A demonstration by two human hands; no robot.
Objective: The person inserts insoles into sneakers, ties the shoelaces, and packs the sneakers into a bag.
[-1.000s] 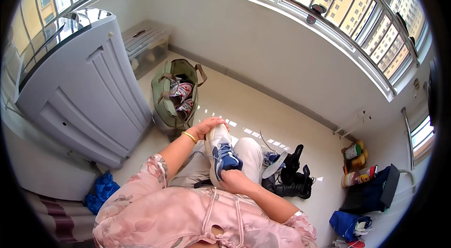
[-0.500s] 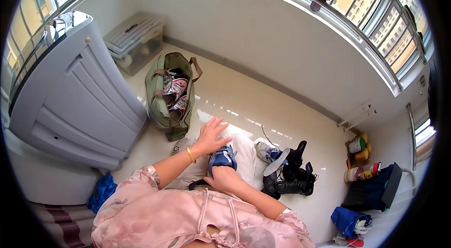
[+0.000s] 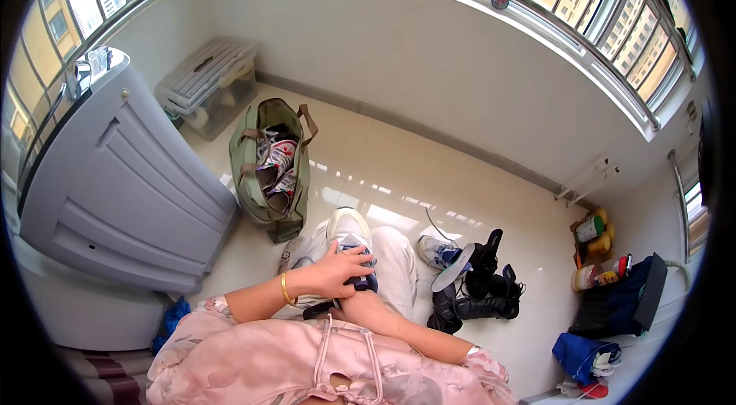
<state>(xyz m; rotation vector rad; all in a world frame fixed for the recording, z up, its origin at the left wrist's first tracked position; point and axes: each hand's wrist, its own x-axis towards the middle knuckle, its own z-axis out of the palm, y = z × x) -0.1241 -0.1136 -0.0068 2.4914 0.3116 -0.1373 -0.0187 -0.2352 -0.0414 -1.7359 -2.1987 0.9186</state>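
A white and blue sneaker point(image 3: 349, 227) sits over my lap with its pale toe pointing away from me. My left hand point(image 3: 331, 273), with a gold bracelet at the wrist, lies across the laces and tongue, its fingers bent over the upper. Behind the shoe's opening, my right hand point(image 3: 366, 310) is closed around the heel end, its fingers partly hidden. Light trousers point(image 3: 397, 263) show under and beside the shoe. Part of a dark strap-like thing point(image 3: 318, 311) shows below my left wrist.
Ahead stands a green bag point(image 3: 249, 186) with patterned sneakers point(image 3: 277, 163) in it. On the right floor are another sneaker point(image 3: 438, 251), a pale insole point(image 3: 452, 267) and black footwear point(image 3: 487, 301). A clear plastic box point(image 3: 211, 87) and a grey cabinet point(image 3: 126, 182) stand left.
My left hand has drawn back from the toe to the laces, uncovering the toe. Its spread fingers are now bent over the upper. The view has shifted slightly.
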